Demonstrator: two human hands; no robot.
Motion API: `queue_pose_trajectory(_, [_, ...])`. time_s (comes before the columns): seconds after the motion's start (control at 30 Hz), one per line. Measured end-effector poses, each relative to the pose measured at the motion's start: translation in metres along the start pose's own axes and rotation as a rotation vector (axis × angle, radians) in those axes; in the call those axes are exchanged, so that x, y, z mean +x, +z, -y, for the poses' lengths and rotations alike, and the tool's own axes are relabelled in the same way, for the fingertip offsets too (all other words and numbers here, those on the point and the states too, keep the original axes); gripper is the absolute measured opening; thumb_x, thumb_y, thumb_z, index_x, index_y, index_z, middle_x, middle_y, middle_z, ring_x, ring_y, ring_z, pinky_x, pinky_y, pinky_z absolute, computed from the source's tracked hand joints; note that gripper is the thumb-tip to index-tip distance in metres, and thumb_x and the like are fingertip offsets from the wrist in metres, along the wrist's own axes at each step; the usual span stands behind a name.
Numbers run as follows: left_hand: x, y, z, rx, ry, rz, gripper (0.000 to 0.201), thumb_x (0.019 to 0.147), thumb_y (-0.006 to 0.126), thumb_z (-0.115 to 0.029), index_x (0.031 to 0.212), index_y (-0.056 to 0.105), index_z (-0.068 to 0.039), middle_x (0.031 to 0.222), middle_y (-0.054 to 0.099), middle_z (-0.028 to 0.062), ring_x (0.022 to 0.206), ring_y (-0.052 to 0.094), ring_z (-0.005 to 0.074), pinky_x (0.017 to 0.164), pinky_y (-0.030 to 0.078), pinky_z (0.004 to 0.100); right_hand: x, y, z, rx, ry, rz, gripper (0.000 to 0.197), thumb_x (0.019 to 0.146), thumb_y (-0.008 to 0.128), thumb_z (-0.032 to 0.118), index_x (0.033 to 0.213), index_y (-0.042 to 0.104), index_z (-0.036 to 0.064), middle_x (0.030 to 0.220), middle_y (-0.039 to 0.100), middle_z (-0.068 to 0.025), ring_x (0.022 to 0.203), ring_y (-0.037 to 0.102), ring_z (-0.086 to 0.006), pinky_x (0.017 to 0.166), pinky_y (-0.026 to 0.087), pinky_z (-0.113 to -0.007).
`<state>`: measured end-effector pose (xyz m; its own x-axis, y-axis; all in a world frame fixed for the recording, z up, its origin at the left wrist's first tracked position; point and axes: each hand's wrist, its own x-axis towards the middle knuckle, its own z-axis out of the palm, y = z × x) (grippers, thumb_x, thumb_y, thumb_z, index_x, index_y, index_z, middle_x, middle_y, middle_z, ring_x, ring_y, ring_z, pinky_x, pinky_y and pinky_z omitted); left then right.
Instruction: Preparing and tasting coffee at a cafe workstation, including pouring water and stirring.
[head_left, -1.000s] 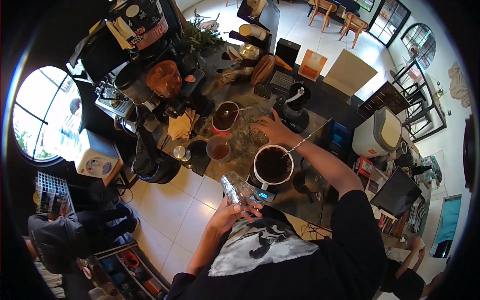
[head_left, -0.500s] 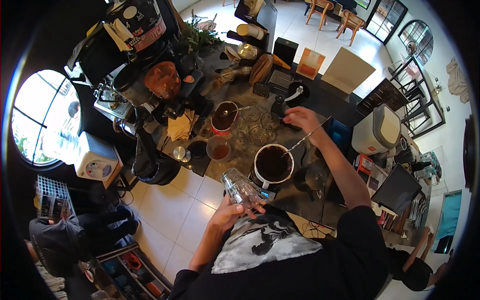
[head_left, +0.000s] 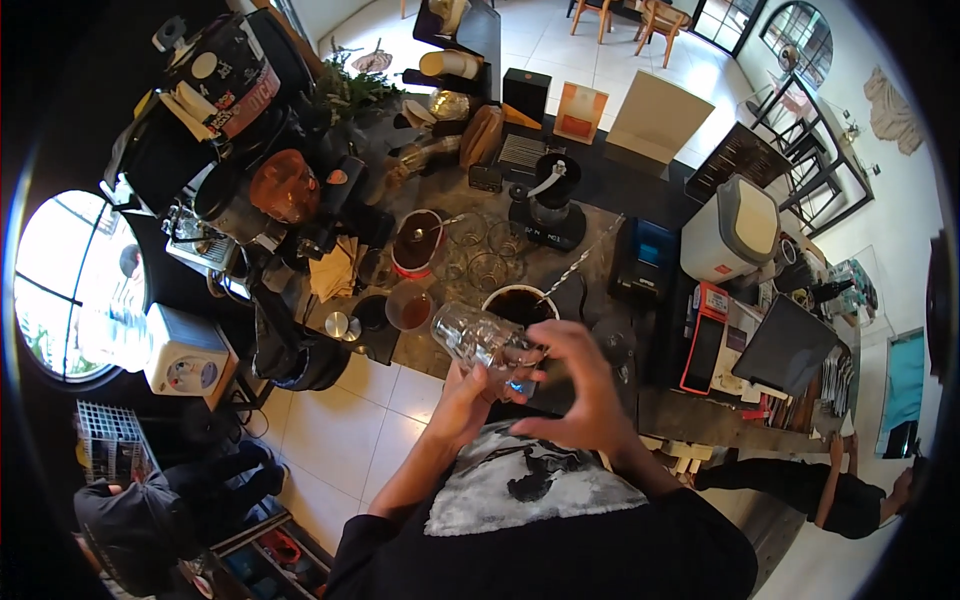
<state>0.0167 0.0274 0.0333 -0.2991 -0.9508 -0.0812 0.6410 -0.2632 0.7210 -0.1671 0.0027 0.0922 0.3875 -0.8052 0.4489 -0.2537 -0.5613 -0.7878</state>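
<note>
My left hand point(head_left: 465, 400) is wrapped round clear glassware point(head_left: 465, 335), held tilted above the front of the counter; I cannot tell if it is one glass or a stack. Close beside its lower end is my right hand point(head_left: 585, 395), thumb and fingers apart and nothing in them. Partly hidden behind both is a white-rimmed round vessel point(head_left: 487, 300) of dark coffee, with a twisted bar spoon point(head_left: 585, 258) leaning out of it. A second vessel of dark coffee point(head_left: 418, 238) with a spoon stands farther left, near a cup of amber liquid point(head_left: 409, 306).
Several clear glasses point(head_left: 489, 268) stand mid-counter. A black hand-crank grinder point(head_left: 548, 218) is behind them. On the right are a dark kettle point(head_left: 612, 345), a black printer point(head_left: 642, 262) and a red-edged card terminal point(head_left: 704, 345). Two other people are at far left and right.
My right hand has drawn back from near the grinder to beside the glassware in my left hand. The view has shifted slightly.
</note>
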Motion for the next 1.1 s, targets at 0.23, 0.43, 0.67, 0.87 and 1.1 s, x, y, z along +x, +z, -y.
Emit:
queue_pose_trajectory(0.23, [0.006,0.015,0.007,-0.022,-0.014,-0.082,0.071,0.093,0.05,-0.057,0.136,0.04,-0.002,0.125,0.058,0.0162,0.108,0.062,0.0282,0.083,0.054,0.0376,-0.014,0.02,-0.015,0.009,0.006,-0.109,0.083,0.061,0.09,0.02,0.131,0.048,0.0016,0.13,0.049,-0.0197,0.117,0.053,-0.033,0.095,0.046,-0.04])
queue_pose_trajectory(0.43, [-0.003,-0.009,-0.004,-0.009,0.202,-0.228,0.059,0.096,0.042,-0.052,0.13,0.043,-0.004,0.12,0.059,0.0244,0.112,0.059,0.0357,0.087,0.056,0.0429,-0.028,-0.004,-0.039,0.143,-0.044,-0.451,0.065,0.073,0.072,0.014,0.13,0.047,-0.005,0.114,0.052,-0.0151,0.095,0.055,-0.0214,0.084,0.048,-0.032])
queue_pose_trajectory(0.67, [-0.045,-0.045,-0.002,0.092,0.195,-0.332,0.069,0.076,0.072,-0.048,0.12,0.044,-0.003,0.11,0.062,0.018,0.093,0.065,0.0264,0.073,0.056,0.0359,0.004,-0.066,-0.133,0.011,0.344,-0.691,0.055,0.082,0.067,0.004,0.133,0.047,0.0002,0.106,0.05,-0.0054,0.092,0.054,-0.0133,0.077,0.048,-0.026])
queue_pose_trajectory(0.87, [-0.049,-0.045,0.004,0.201,0.023,-0.276,0.073,0.074,0.073,-0.048,0.12,0.044,0.0,0.101,0.066,0.0162,0.084,0.064,0.0218,0.072,0.055,0.0334,0.075,-0.049,-0.215,-0.196,0.468,-0.095,0.073,0.069,0.081,0.021,0.132,0.048,0.0043,0.117,0.053,-0.0134,0.1,0.06,-0.0265,0.084,0.05,-0.037])
queue_pose_trajectory(1.1, [-0.059,-0.027,0.006,0.138,-0.003,-0.237,0.085,0.073,0.075,-0.046,0.134,0.037,-0.002,0.105,0.066,0.0199,0.085,0.066,0.0245,0.078,0.053,0.0362,0.117,-0.004,-0.304,-0.56,0.302,0.324,0.087,0.058,0.085,0.032,0.129,0.047,0.0005,0.121,0.058,-0.0216,0.113,0.057,-0.0343,0.095,0.047,-0.041])
